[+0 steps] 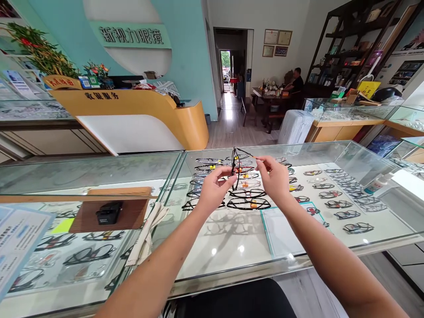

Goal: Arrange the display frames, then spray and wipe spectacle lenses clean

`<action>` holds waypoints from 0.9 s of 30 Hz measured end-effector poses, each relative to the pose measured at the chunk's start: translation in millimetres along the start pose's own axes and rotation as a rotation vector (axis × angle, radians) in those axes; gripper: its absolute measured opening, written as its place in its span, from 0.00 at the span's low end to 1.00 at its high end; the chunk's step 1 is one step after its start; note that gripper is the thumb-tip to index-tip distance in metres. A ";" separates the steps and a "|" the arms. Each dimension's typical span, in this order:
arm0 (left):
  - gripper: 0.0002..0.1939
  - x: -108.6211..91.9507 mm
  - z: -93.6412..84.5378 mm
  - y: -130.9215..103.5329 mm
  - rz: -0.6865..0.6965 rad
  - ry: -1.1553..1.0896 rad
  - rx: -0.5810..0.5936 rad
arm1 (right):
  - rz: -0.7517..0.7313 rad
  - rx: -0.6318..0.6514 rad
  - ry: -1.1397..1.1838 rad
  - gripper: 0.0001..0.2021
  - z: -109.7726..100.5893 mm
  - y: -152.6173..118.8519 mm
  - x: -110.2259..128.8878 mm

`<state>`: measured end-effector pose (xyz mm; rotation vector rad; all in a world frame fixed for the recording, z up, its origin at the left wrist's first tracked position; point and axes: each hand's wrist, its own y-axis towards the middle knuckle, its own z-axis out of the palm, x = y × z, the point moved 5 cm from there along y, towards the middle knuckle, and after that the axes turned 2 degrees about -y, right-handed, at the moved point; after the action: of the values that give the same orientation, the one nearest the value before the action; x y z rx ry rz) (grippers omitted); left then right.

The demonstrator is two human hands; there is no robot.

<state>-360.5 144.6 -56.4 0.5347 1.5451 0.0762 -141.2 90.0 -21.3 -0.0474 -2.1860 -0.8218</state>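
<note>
A pair of dark-framed eyeglasses [238,170] is held up over the glass display case [228,267]. Its frame front stands almost edge-on to me. My left hand [215,187] pinches the front near the rim between thumb and fingers. With thumb and fingertips, my right hand [272,176] grips the end of one temple arm, which reaches to the right. Below both hands lie rows of eyeglasses [248,203], several with small yellow or orange tags. A white sheet with a teal border [285,232] is under my right forearm.
On the left case lie a brown mat [82,216] bearing a black box [108,213], and a folded cloth [145,238]. A small bottle [377,183] stands at the right. Beyond are a yellow counter [190,123], a wrapped suitcase [294,128] and a seated person [296,81].
</note>
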 end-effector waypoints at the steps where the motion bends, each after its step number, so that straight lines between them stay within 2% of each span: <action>1: 0.20 0.0 0.2 -0.4 0.005 0.008 0.004 | -0.026 -0.060 0.000 0.15 -3.2 0.5 0.7; 5: 0.19 0.4 4.0 -2.7 0.018 0.016 0.040 | -0.129 -0.208 -0.008 0.21 -5.7 -1.9 3.2; 9: 0.18 -2.4 10.6 -6.4 0.033 0.033 0.086 | -0.266 -0.195 -0.126 0.29 3.4 -6.6 8.1; 12: 0.18 -5.6 14.0 -9.8 0.042 0.051 0.100 | -0.311 -0.190 -0.167 0.35 7.0 -7.9 9.0; 14: 0.18 -6.0 13.8 -11.1 0.039 0.048 0.078 | -0.324 -0.185 -0.168 0.35 7.8 -7.7 8.8; 18: 0.19 -3.2 7.9 -8.7 0.041 0.024 -0.006 | -0.349 -0.143 -0.225 0.34 10.3 -7.7 8.5; 23: 0.21 -1.9 -3.5 -1.7 0.068 -0.017 -0.117 | -0.357 -0.030 -0.262 0.35 15.0 -9.4 8.4; 27: 0.23 -2.9 -7.4 0.3 0.082 -0.028 -0.139 | -0.362 0.054 -0.268 0.34 17.9 -10.5 9.7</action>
<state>-367.7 145.9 -53.1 0.4872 1.4784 0.2364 -162.8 89.8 -29.0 0.2882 -2.5109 -1.0017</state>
